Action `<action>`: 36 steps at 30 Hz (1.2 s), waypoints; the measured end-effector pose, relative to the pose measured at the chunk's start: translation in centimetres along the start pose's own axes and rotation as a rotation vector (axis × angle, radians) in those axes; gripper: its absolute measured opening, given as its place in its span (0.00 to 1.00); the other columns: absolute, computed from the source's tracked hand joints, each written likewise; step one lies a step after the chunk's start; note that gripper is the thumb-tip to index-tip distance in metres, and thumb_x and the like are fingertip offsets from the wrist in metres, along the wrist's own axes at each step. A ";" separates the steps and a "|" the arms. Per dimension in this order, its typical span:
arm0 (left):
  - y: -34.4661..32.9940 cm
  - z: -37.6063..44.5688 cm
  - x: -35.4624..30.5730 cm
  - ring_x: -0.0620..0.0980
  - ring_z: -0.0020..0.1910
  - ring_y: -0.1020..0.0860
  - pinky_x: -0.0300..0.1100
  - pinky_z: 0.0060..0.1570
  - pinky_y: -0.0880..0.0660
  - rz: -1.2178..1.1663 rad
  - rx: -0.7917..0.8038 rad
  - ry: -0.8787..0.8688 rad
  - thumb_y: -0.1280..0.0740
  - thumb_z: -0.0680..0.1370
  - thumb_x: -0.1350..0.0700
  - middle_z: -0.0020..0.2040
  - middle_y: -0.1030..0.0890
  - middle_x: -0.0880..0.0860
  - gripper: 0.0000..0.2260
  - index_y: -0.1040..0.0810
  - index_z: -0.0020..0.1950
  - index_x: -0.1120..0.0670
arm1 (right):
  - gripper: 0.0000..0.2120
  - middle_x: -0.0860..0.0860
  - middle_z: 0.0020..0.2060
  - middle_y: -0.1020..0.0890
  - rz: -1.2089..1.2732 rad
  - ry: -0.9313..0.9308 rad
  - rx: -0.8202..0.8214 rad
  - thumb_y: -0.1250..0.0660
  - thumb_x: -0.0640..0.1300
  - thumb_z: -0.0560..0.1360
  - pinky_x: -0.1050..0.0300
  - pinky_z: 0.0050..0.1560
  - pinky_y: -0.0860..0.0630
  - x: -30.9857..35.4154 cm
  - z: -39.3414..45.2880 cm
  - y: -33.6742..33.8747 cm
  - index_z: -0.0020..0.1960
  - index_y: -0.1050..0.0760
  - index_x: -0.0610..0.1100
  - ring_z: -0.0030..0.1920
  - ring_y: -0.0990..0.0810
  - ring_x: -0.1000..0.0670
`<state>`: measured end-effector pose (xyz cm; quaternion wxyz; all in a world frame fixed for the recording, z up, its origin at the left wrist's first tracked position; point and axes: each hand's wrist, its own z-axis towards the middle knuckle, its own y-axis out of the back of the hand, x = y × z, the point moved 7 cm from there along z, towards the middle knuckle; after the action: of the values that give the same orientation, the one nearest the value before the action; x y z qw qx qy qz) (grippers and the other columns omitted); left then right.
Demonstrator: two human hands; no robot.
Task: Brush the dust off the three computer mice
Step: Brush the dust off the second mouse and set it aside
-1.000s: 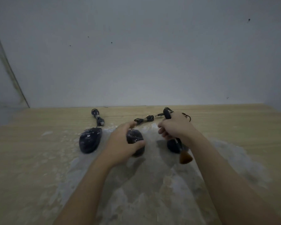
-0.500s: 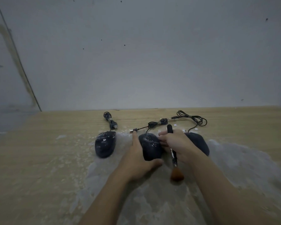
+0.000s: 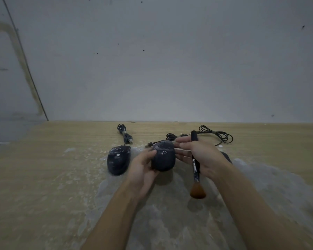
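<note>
**Dusty black mouse lifted between both hands**

Black plastic flecked with white powder: the middle mouse [image 3: 163, 157] is held up off the wooden surface [image 3: 43, 177], the left hand [image 3: 143, 170] curled around its near-left side. The right hand [image 3: 201, 157] touches its right flank with the fingertips while clasping the brush [image 3: 195, 166]. Brush handle runs away from the person, bristles pointing back toward them, just right of the mouse. To sweep it, the bristles likely must swing left and up. The left mouse [image 3: 118, 159] lies on the surface; the third mouse [image 3: 226, 156] is mostly hidden behind the right wrist.
</note>
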<state>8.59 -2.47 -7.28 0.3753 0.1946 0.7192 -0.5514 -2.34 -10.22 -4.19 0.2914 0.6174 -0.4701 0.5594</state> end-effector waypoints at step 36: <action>0.7 -0.3 -0.5 0.51 0.53 0.20 0.48 0.45 0.19 0.138 0.147 -0.096 0.37 0.68 0.78 0.66 0.26 0.52 0.34 0.32 0.69 0.53 | 0.07 0.52 0.33 0.17 -0.664 0.886 -0.086 0.30 0.46 0.71 0.63 0.41 0.22 7.9 -3.8 -1.7 0.40 0.19 0.43 0.37 0.19 0.56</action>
<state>9.29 -1.85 -7.30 0.4309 0.2442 0.6430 -0.5841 -2.91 -8.14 4.50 0.6469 0.4254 -0.1052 0.6240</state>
